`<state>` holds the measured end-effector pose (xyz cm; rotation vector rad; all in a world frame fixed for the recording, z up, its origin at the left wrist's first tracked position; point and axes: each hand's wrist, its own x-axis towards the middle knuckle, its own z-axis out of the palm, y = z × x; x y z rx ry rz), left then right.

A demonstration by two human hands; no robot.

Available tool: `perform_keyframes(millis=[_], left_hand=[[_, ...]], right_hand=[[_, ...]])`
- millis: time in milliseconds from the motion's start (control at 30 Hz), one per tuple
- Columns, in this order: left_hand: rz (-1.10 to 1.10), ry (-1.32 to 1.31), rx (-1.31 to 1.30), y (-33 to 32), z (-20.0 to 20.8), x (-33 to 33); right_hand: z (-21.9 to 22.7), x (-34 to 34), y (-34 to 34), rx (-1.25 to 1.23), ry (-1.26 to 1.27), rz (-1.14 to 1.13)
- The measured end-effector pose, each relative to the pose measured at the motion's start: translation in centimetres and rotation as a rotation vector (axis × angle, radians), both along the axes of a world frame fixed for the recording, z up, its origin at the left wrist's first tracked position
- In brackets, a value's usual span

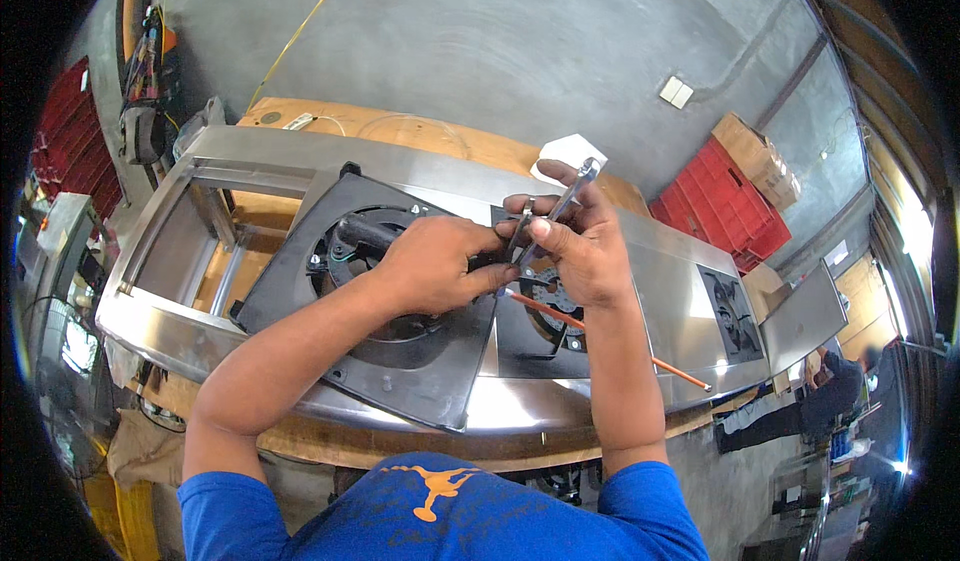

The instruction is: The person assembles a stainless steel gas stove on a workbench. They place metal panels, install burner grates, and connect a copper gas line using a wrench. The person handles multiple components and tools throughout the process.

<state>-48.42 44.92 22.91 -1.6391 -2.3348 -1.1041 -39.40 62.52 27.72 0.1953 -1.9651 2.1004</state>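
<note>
Both hands meet above a steel panel (pixel 660 291) lying on a wooden desk (pixel 420 131). The right hand (pixel 580 246) pinches a slim metal tool (pixel 565 206), and the left hand (pixel 435 266) touches its lower end. A black fan housing (pixel 400 361) lies under them, an orange rod (pixel 600 333) just beside.

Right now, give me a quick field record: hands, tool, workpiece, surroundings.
left hand: over the black fan housing, fingertips meeting the right hand
right hand: gripping a metal wrench, tilted up to the right
workpiece: steel panel lying on a wooden bench
loose item: orange rod across the panel
second fan: at the panel's right end
background: red crates, cardboard box
</note>
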Motion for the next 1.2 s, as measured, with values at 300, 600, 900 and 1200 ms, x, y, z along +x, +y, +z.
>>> perform_keyframes(millis=[300,600,900,1200], left_hand=[[0.005,0.025,0.019,0.0,0.5,-0.2],[-0.011,-0.239,0.25,1.3,0.7,0.4],[-0.056,-0.192,0.316,2.0,0.5,0.2],[-0.058,-0.131,0.307,2.1,-0.2,-0.3]], right_hand=[[2.0,0.4,-0.1,0.214,0.378,-0.245],[0.9,-1.5,-3.5,-0.296,0.496,-0.232],[1.7,-4.2,-3.8,-0.269,0.406,-0.464],[-1.4,-11.9,2.0,-0.261,-0.156,-0.619]])
